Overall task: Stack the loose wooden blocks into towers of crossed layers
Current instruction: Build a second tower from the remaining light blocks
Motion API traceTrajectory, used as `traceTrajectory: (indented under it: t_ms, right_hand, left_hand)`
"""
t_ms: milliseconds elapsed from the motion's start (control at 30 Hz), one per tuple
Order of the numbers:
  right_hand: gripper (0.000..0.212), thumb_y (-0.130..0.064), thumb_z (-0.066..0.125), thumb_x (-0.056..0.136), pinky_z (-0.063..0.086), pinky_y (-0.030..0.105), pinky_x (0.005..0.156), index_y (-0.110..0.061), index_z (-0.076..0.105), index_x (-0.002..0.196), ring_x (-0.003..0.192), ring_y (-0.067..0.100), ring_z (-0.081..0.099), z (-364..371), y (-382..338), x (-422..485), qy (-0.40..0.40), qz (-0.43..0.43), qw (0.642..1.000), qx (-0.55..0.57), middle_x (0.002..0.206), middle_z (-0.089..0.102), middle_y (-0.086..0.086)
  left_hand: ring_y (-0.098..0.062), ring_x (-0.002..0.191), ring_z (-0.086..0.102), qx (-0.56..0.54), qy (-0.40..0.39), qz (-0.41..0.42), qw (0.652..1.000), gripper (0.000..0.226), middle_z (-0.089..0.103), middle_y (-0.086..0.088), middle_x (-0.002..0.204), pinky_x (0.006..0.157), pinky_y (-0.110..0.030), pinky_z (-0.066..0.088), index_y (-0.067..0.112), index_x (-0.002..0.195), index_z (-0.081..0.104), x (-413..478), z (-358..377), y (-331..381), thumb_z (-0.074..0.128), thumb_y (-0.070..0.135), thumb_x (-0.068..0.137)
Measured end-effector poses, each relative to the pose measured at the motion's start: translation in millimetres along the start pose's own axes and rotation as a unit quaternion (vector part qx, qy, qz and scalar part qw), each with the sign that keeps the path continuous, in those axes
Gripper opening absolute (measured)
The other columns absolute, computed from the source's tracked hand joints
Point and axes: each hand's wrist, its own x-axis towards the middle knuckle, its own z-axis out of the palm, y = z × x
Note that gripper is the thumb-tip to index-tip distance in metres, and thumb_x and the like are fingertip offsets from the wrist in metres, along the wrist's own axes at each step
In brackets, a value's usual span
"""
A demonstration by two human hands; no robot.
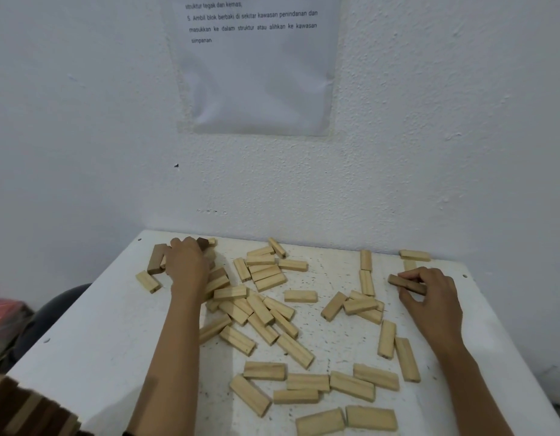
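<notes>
While my right hand (432,300) pinches a darker block (398,281) between thumb and curled fingers near the right edge of the desk (115,325), that block lies almost level, its long axis running left to right with the right end dipped slightly toward me. My left hand (187,265) reaches to the far left corner, palm down over a small cluster of pieces. Its fingertips are hidden behind the back of the hand, so I cannot tell whether it grips one.

Between my arms the loose wooden blocks (263,313) lie flat and pale, pointing every which way. A heap overlaps in the middle, a smaller knot sits nearer my right hand, and a looser row lies close to me. At the lower left corner a stack of blocks (27,410), dark and light, shows only in part.

The desk is white and speckled, pushed against a rough white wall (429,121). A printed sheet (256,83) hangs on the wall above.
</notes>
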Motion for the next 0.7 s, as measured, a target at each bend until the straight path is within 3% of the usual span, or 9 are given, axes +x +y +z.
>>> traceTrajectory:
  t_ms: [100, 200, 500, 600, 700]
  right_hand:
    - [0.021, -0.002, 0.072, 0.076, 0.031, 0.019, 0.058, -0.016, 0.064, 0.089, 0.093, 0.018, 0.045, 1, 2, 1, 0.005, -0.01, 1.0, 0.011, 0.091, 0.058, 0.0]
    - [0.021, 0.002, 0.072, 0.074, 0.032, 0.026, 0.06, -0.012, 0.066, 0.089, 0.093, 0.025, 0.048, 3, 4, 1, 0.014, -0.015, 1.0, 0.016, 0.09, 0.06, 0.005]
    - [0.021, 0.001, 0.071, 0.074, 0.033, 0.029, 0.067, -0.012, 0.066, 0.089, 0.094, 0.027, 0.049, 5, 5, 3, 0.014, -0.011, 1.0, 0.017, 0.092, 0.061, 0.007]
    - [0.021, 0.002, 0.072, 0.074, 0.033, 0.029, 0.067, -0.011, 0.066, 0.089, 0.093, 0.027, 0.05, 5, 6, 3, 0.018, -0.017, 1.0, 0.019, 0.091, 0.061, 0.007]
    - [0.02, 0.002, 0.072, 0.074, 0.033, 0.029, 0.067, -0.011, 0.066, 0.088, 0.092, 0.027, 0.05, 5, 6, 3, 0.023, -0.024, 0.999, 0.018, 0.09, 0.061, 0.006]
  left_hand:
    - [-0.033, 0.108, 0.051, 0.018, -0.035, 0.003, 0.999, 0.02, 0.054, -0.021, 0.116, 0.081, -0.033, 0.039, -0.004, 0.11, 0.052, 4, -6, 1, 0.045, 0.004, 0.094]
    - [-0.032, 0.105, 0.053, -0.003, -0.058, -0.002, 0.998, 0.02, 0.056, -0.021, 0.113, 0.072, -0.03, 0.036, -0.004, 0.109, 0.052, 7, -10, -1, 0.051, 0.006, 0.092]
    - [-0.032, 0.096, 0.059, -0.082, -0.067, -0.036, 0.994, 0.035, 0.062, -0.019, 0.107, 0.07, -0.032, 0.042, 0.0, 0.109, 0.06, 5, -23, -4, 0.073, 0.015, 0.08]
    - [-0.027, 0.082, 0.059, -0.114, -0.069, -0.037, 0.99, 0.034, 0.066, -0.016, 0.096, 0.061, -0.028, 0.041, 0.004, 0.103, 0.067, 4, -26, -2, 0.077, 0.018, 0.074]
    - [-0.021, 0.069, 0.052, -0.151, -0.048, 0.001, 0.987, 0.024, 0.065, -0.013, 0.078, 0.047, -0.022, 0.031, 0.003, 0.092, 0.072, -4, -23, 3, 0.076, 0.018, 0.074]
